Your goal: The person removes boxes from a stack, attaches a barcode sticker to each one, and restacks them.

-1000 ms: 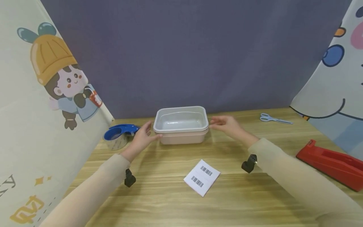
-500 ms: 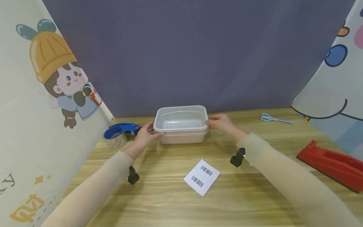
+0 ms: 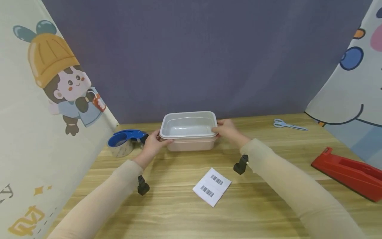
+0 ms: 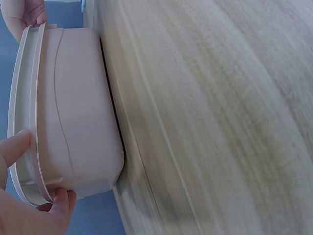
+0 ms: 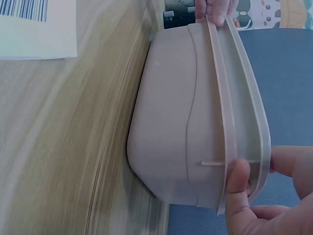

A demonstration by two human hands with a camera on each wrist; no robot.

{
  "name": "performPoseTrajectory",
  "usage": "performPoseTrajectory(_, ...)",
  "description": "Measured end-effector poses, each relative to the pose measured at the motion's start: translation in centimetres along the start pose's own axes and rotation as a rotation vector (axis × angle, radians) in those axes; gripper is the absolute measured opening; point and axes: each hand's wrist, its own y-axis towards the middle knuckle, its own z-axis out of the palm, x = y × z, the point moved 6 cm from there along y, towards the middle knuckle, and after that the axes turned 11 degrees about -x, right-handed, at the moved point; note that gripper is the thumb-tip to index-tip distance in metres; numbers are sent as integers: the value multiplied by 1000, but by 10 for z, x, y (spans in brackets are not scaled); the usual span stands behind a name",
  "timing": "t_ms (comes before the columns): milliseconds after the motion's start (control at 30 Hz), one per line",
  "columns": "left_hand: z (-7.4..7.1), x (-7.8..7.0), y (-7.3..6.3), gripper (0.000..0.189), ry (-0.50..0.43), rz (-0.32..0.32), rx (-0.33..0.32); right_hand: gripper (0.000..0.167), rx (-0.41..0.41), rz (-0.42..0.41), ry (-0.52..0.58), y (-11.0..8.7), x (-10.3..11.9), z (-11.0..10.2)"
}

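Observation:
A whitish plastic container [image 3: 188,127] sits nested in a pale pink plastic container [image 3: 191,145] at the back of the table. By its left end, my left hand [image 3: 152,144] grips the rims, thumb on the front edge and other fingers round the end. My right hand [image 3: 229,132] pinches the right end near the front corner. From the right wrist, its thumb [image 5: 238,178] lies against the rims and a finger reaches the whitish edge. The pink container's base appears to rest on the wooden table [image 3: 179,172].
White paper with two barcodes [image 3: 212,187] lies in front of the containers. A blue tape gun with a tape roll [image 3: 121,148] stands left of the left hand. Light blue scissors [image 3: 287,125] and a red tape dispenser [image 3: 347,174] lie to the right. A dark curtain [image 3: 197,59] hangs behind.
My right hand has moved left from beside the containers and taken hold of their right end. The left hand has closed in slightly on the left end. The containers have barely shifted.

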Motion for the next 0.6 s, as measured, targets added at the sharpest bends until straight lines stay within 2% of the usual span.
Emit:
performPoseTrajectory(300,-2,-2,-1,75,6,-1,-18,49,-11,24,-7,3,-4,-1)
performPoseTrajectory(600,-3,3,-1,73,11,-35,-44,52,-31,42,83,4,-6,2)
